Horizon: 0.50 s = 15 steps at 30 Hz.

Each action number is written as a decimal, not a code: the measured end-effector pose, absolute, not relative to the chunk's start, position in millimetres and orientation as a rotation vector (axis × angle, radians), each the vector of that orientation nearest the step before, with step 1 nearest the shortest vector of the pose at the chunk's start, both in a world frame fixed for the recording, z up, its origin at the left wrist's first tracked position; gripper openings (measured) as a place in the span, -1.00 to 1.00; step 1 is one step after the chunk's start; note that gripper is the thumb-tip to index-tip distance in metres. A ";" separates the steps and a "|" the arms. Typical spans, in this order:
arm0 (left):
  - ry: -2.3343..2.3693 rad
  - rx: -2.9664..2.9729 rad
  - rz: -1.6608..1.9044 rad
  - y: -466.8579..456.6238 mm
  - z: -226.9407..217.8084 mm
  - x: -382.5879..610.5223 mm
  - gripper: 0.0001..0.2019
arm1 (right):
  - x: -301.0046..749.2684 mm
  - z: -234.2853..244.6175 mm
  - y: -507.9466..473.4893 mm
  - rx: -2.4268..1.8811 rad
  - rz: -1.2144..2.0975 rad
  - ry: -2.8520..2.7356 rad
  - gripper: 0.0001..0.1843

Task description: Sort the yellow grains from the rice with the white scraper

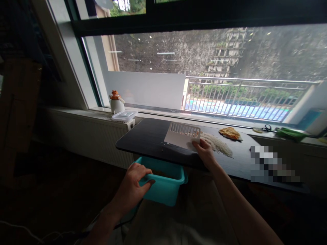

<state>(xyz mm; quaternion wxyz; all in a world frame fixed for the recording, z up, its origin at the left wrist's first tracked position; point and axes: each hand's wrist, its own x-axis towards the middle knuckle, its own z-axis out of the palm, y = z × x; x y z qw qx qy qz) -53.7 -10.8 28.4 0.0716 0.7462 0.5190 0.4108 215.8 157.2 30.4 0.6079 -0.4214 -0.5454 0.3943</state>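
My left hand (pixel 134 180) is closed on the near left rim of a teal plastic bin (pixel 163 190), its thumb outside. The bin sits just below the table's front edge, with brownish loose material (pixel 162 173) inside. My right hand (pixel 206 152) pinches the right edge of a flat white slotted plate (pixel 177 139), tilted over the dark tabletop (pixel 145 134). A row of long slots runs along the plate's far side. Right beside it spreads a heap of pale granules (pixel 218 144), partly hidden by the plate and hand. A few white crumbs lie by its left corner.
A folded yellow cloth (pixel 229 132) lies at the table's back right. On the windowsill are scissors (pixel 266 128) and a green cloth (pixel 290 134). To the left, a white jar (pixel 117 105) and a clear plastic lid (pixel 124 116) stand above a radiator (pixel 94 132).
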 end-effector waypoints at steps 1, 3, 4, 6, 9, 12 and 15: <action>1.561 2.242 1.231 -11.1 28.4 -54.1 -0.89 | 212.8 30.8 154.7 -0.963 0.938 -1.285 -0.55; 1.563 2.237 1.225 -11.8 28.4 -54.9 -0.90 | 210.0 32.8 146.7 -0.938 1.019 -1.353 -0.54; 1.564 2.233 1.223 -12.1 28.4 -55.1 -0.91 | 210.9 34.2 141.4 -0.927 1.069 -1.393 -0.54; 1.565 2.223 1.223 -12.6 28.9 -54.8 -0.91 | 217.0 36.4 130.0 -0.919 1.169 -1.468 -0.54; 1.564 2.211 1.235 -12.7 29.7 -51.8 -0.90 | 232.1 36.5 118.1 -0.926 1.244 -1.494 -0.54; 1.552 2.208 1.249 -12.3 30.1 -46.4 -0.87 | 242.7 33.7 121.2 -0.950 1.105 -1.335 -0.55; 1.528 2.217 1.249 -12.0 30.0 -41.4 -0.86 | 245.1 31.3 137.5 -1.016 0.883 -1.160 -0.55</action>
